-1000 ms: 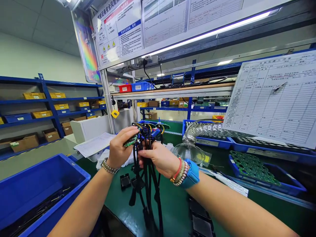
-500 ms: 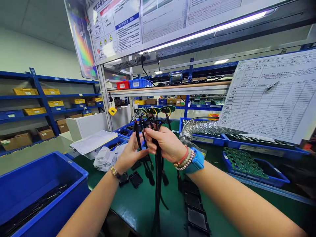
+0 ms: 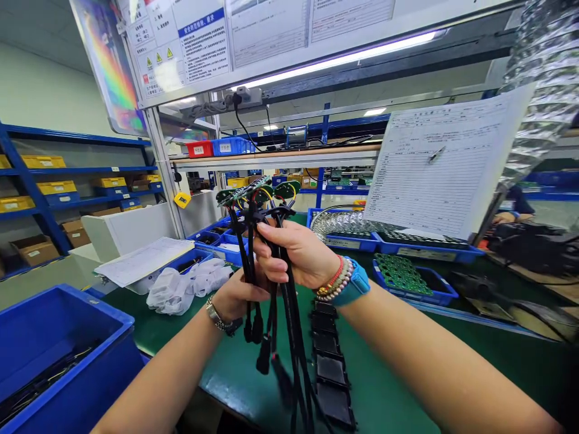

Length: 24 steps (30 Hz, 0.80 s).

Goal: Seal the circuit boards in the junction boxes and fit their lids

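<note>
My right hand (image 3: 298, 253) is closed around a bunch of black cables (image 3: 292, 313) in mid-air, above the green tabletop. Lower and to the left, my left hand (image 3: 242, 294) wraps around several strands of the same bunch; its fingers are partly hidden behind them. Small green circuit boards (image 3: 287, 190) with yellow and red wires top the cables, just above my right hand. Black connectors (image 3: 263, 357) dangle from cable ends below both hands. On the table to the right, black square housings (image 3: 332, 369) lie in a row.
A deep blue bin (image 3: 67, 361) holding dark cables stands at the left. Beside it are a white plastic bag (image 3: 174, 292) and papers (image 3: 145, 260). A tray of green circuit boards (image 3: 402, 274) lies right, under a hanging paper form (image 3: 446, 163). A silver duct (image 3: 339, 222) runs behind.
My view has turned right, so the surroundings shift left. My left hand has moved lower on the cable bunch and its fingers have closed around strands. My right hand keeps its grip.
</note>
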{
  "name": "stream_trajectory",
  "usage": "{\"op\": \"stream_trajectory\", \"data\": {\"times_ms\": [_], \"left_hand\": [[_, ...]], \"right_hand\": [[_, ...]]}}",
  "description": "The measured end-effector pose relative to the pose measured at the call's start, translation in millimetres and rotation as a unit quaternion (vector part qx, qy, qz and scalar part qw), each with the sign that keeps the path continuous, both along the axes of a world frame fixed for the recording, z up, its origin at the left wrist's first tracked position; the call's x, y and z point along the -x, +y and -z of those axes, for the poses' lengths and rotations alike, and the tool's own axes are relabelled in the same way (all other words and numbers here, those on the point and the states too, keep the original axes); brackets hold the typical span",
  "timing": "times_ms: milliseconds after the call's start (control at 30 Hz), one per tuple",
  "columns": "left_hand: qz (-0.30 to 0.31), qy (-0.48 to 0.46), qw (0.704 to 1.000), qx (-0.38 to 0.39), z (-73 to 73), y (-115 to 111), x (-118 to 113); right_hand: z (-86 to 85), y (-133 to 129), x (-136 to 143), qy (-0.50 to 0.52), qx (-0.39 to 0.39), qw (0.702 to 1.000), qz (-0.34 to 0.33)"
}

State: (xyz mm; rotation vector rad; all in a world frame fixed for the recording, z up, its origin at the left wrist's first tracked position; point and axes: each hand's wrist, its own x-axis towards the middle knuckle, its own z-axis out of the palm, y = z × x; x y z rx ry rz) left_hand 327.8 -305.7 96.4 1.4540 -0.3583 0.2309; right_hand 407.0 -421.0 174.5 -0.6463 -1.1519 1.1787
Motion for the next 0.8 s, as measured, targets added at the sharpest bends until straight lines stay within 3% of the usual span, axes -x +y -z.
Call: {"op": "stream_trajectory", "data": {"times_ms": [100,167,233,267,333,400,467,500,567,700,800], "left_hand": [[0.002,0.004,1.000,0.005,-4.1,-18.3,-4.3],[-0.065,0.007,0.993,-0.097,-4.1,-22.2,-11.5],[-0.162,0.006,0.954,-0.254,-7.8,-14.5,-18.7],[-0.212,-0.002,0.915,-0.344,-12.1,-6.0,-21.0],[-0.272,-0.018,0.865,-0.421,-24.3,17.5,-21.5],[-0.335,-0.082,0.708,-0.616,-34.8,42.4,-17.7],[-0.288,-0.088,0.584,-0.754,-34.0,59.3,-12.7],[-0.252,-0.085,0.542,-0.798,-27.3,63.0,-10.4],[-0.181,-0.072,0.500,-0.844,-1.6,60.8,-6.7],[-0.097,-0.030,0.500,-0.860,70.5,39.1,0.0],[-0.072,-0.013,0.508,-0.858,106.0,28.1,5.4]], "right_hand": [[-2.7,-11.4,-4.1,-0.016,0.000,0.999,0.035],[-7.5,-25.6,-6.3,-0.039,0.009,0.998,0.054],[-13.7,-49.3,-12.8,-0.073,0.022,0.993,0.090],[-15.7,-64.8,-18.7,-0.097,0.038,0.988,0.115],[-13.9,-100.5,-35.7,-0.164,0.098,0.966,0.177],[-0.1,-137.3,-56.9,-0.257,0.213,0.917,0.218],[26.0,-170.2,-77.3,-0.326,0.335,0.855,0.225],[42.5,-184.5,-85.9,-0.345,0.383,0.829,0.217],[80.1,-209.5,-98.8,-0.382,0.434,0.790,0.203],[160.7,-247.9,-106.6,-0.516,0.406,0.718,0.229],[212.5,-266.2,-98.7,-0.628,0.359,0.610,0.324]]}}
